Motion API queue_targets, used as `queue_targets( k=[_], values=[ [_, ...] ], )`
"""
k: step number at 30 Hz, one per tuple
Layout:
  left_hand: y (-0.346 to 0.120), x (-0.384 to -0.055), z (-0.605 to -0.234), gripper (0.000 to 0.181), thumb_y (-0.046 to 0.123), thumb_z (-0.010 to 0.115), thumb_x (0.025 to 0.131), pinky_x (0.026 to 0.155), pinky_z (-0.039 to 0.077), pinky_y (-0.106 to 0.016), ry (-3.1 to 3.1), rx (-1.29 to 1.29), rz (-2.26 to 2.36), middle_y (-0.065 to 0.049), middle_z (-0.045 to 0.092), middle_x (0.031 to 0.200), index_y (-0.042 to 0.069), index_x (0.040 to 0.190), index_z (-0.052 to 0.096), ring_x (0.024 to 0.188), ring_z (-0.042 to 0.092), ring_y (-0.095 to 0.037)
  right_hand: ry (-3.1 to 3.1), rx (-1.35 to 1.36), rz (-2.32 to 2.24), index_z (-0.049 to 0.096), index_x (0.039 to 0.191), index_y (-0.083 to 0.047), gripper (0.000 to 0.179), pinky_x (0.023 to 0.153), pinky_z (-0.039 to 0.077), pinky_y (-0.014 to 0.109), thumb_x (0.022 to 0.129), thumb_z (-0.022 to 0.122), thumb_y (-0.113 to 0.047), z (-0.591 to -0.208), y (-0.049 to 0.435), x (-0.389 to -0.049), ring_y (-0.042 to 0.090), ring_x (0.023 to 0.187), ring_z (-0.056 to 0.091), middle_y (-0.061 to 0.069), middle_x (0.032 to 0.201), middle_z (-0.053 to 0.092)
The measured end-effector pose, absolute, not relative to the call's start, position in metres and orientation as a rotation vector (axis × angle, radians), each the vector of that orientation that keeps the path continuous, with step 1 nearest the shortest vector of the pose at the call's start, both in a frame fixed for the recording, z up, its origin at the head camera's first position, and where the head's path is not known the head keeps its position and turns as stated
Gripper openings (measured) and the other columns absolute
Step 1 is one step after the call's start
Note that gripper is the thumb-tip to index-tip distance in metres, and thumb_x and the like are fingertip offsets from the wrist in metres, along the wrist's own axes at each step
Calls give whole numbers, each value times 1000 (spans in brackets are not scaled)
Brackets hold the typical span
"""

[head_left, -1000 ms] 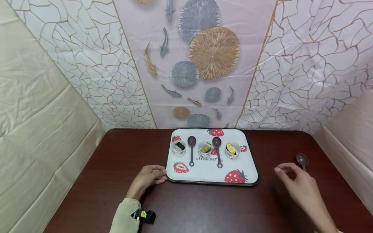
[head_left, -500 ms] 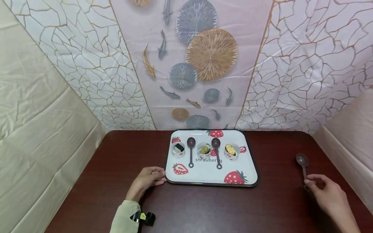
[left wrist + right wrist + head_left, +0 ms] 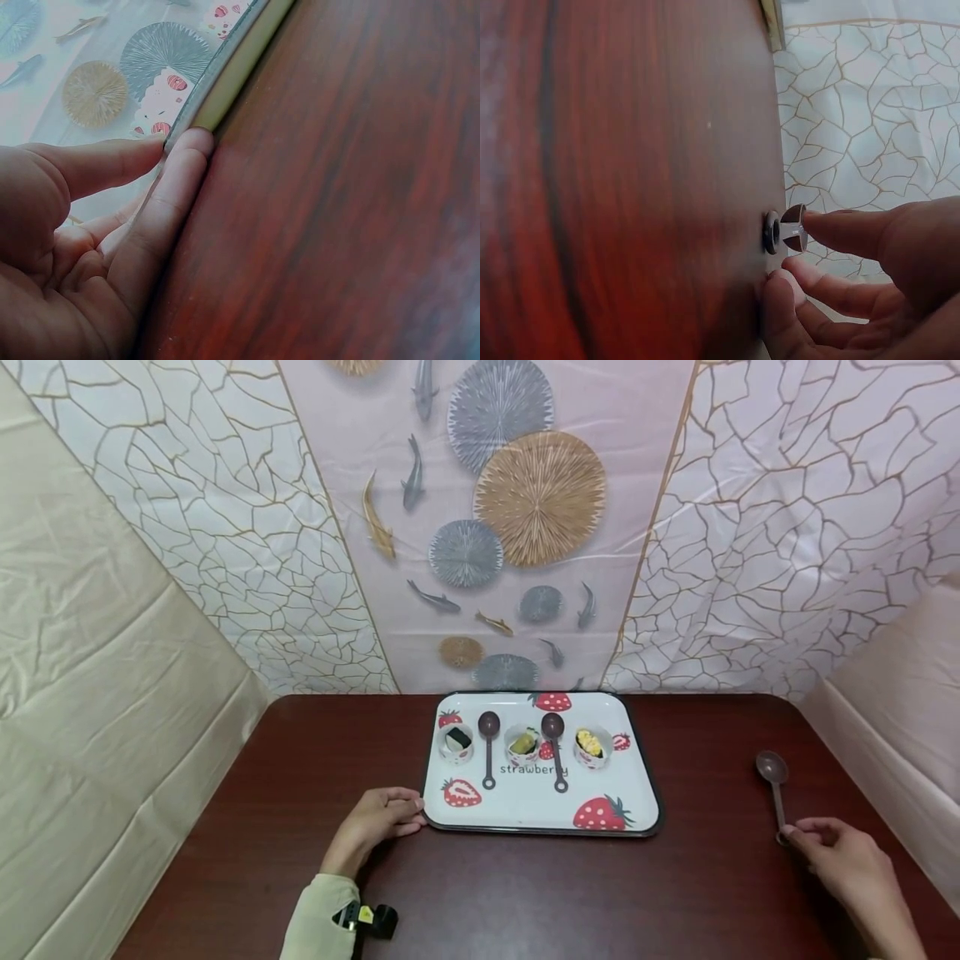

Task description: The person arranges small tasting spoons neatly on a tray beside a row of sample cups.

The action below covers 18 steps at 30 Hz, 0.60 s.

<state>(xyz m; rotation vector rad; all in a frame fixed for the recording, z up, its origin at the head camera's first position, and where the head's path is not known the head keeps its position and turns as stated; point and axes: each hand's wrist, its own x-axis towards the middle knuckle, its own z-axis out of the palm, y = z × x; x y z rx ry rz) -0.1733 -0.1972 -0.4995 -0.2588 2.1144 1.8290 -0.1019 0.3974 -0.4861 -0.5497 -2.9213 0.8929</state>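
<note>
In the head view, my left hand [image 3: 381, 822] holds the near left corner of a white strawberry-print tray [image 3: 525, 814]. The left wrist view shows the thumb [image 3: 112, 165] on the rim and fingers against the tray's outer side. Far to the right, my right hand [image 3: 847, 864] pinches the ring end of a dark brown spoon [image 3: 777, 802], whose bowl points away from me. Seen end-on in the right wrist view, the spoon's ring [image 3: 772, 232] lies close to the tabletop, near the thumb [image 3: 847, 232]. Whether the spoon is lifted, I cannot tell.
On the tray, two brown spoons [image 3: 489, 752] [image 3: 556, 752] alternate with three small cups: one with a rice ball [image 3: 457, 745], one with a green piece [image 3: 522, 752], one with yellow food [image 3: 591, 750]. Patterned cloth [image 3: 540, 610] hangs behind the dark wooden table [image 3: 540, 893].
My right hand has moved right from between tray and spoon to the spoon's handle end and taken hold of it. My left hand has stayed at the tray corner.
</note>
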Motion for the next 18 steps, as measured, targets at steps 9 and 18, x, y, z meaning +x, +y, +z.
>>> queue_targets(
  k=[9, 18],
  values=[
    [-196, -175, -500, 32, 4, 68, 102, 76, 65, -27, 2110, -269, 1847, -11, 77, 91, -14, 128, 62, 80, 74, -14, -3008, -546, 793, 69, 105, 5, 46, 67, 46, 48, 104, 64, -40, -486, 401, -109, 46, 91, 63, 28, 101, 69],
    [-195, -174, -500, 33, 4, 67, 102, 76, 65, -27, 2114, -269, 1843, -12, 75, 92, -14, 128, 62, 81, 74, -14, -3097, -562, 815, 68, 102, 1, 47, 68, 46, 50, 104, 62, -46, -486, 400, -111, 39, 87, 63, 18, 93, 69]
  ],
)
